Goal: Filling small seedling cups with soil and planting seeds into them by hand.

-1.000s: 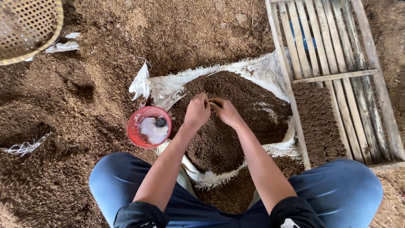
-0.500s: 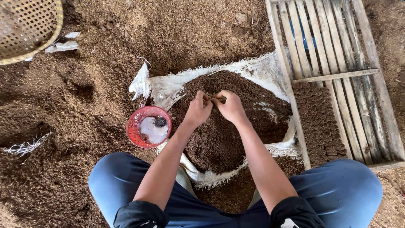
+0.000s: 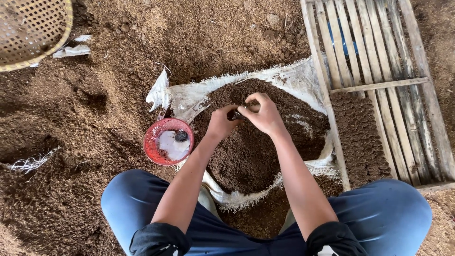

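Over the soil heap (image 3: 256,142) on the white sack (image 3: 294,78), a small dark piece (image 3: 235,114) is pinched between the two hands; the left hand (image 3: 220,124) is closed on its near end and the right hand (image 3: 265,114) is curled over the far end, fingers narrow, though what the piece is cannot be told; the work is best kept low over the heap, so that crumbs fall back onto the sack and not onto the loose ground; the pinch is judged to need little force, since a hard squeeze could crush the piece; the red bowl (image 3: 168,141), with something white and a dark lump in it, stands just beside the left wrist and should be left unjogged; the slatted tray (image 3: 379,85), partly filled with soil, lies to the right.
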